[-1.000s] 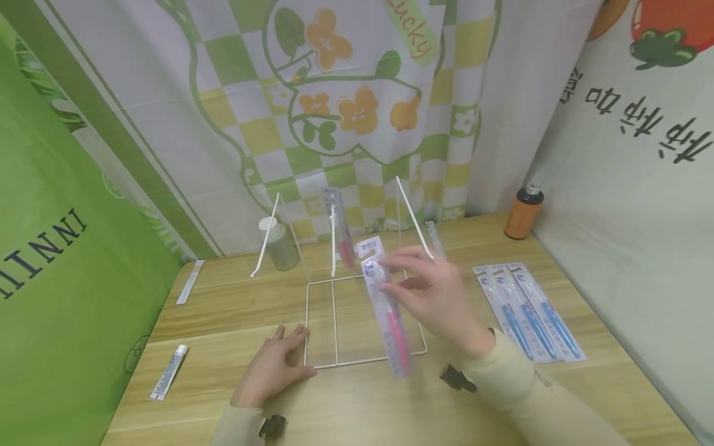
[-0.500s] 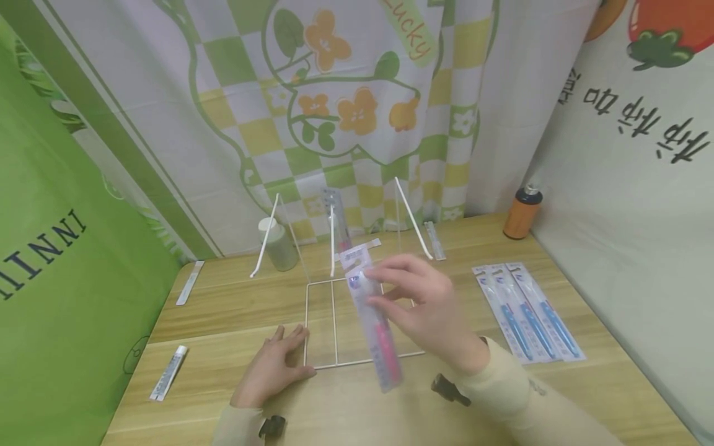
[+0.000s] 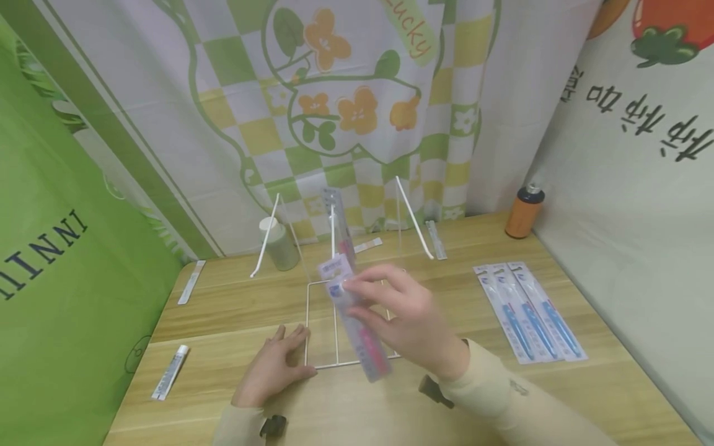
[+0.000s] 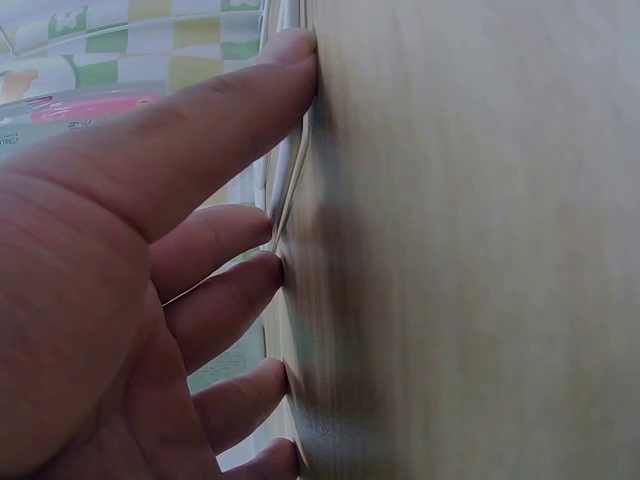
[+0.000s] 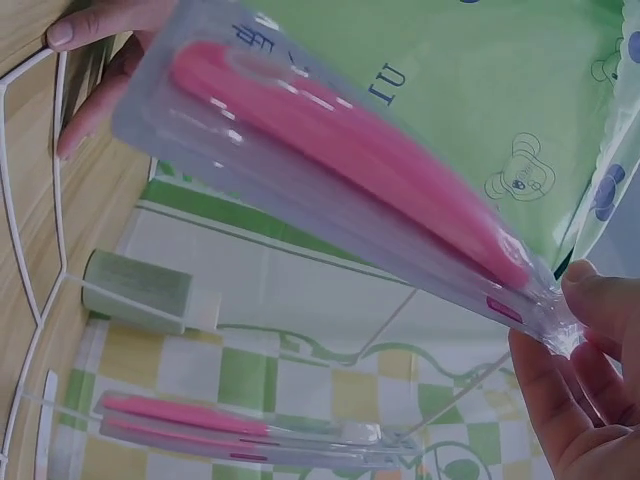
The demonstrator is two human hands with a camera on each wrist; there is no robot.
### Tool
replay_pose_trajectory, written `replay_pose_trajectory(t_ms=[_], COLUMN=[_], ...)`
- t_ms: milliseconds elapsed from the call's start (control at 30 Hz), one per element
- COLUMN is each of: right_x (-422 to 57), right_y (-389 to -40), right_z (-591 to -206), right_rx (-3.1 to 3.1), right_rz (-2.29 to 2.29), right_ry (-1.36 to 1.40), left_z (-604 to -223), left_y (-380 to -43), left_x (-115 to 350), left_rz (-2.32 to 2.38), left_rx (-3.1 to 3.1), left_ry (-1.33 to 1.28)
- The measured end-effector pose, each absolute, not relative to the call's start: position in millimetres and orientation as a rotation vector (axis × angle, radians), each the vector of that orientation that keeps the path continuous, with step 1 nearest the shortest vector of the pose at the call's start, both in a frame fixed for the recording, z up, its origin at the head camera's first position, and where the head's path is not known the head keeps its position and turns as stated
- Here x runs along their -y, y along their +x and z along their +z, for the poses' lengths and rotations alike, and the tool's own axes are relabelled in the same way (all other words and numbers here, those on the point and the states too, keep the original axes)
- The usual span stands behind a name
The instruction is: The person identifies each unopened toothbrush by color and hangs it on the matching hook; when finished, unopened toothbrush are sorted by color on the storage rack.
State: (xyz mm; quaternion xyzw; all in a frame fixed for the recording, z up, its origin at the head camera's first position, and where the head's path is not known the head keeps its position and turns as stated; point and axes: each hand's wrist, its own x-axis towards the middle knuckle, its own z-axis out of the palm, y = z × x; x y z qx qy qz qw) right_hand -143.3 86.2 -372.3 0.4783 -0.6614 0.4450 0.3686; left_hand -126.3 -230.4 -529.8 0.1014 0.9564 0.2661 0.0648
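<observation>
My right hand (image 3: 401, 310) pinches a packaged pink toothbrush (image 3: 369, 347) near the upper end of its pack, tilted in front of a white wire display rack (image 3: 336, 328). In the right wrist view the pink handle (image 5: 350, 160) shows through the clear plastic, and thumb and fingers grip the narrow end. Packaged pink toothbrushes (image 5: 190, 415) hang from the rack's middle hook, behind the held pack. My left hand (image 3: 273, 368) lies at the rack base's left front corner, fingers spread. The left wrist view shows its thumb (image 4: 220, 120) along the base wire.
Three packaged blue toothbrushes (image 3: 517, 316) lie on the table at right. An orange bottle (image 3: 523, 214) stands behind them. A white-capped bottle (image 3: 281, 248) is behind the rack. At left lie a toothpaste tube (image 3: 170, 373) and a slim sachet (image 3: 191, 282). Hooks project at both rack sides.
My right hand has moved left with the packaged pink toothbrush, bringing its upper end to the middle hook's tip. The left hand stays at the rack base.
</observation>
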Motion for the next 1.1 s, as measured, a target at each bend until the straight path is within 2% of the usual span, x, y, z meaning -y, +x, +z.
replay_pose_trajectory(t_ms=[333,1100], right_x=[-80,-67], right_y=[-152,-199], right_z=[-380,-400], right_rx=[1.743,1.762], right_rz=[1.170,1.289], right_ry=[1.195,1.030], left_z=[-529,-531], left_y=[-127,-126], left_x=[230,229], left_rz=[0.811,0.830], left_rx=[-2.885,-2.880], left_ry=[0.307,0.295])
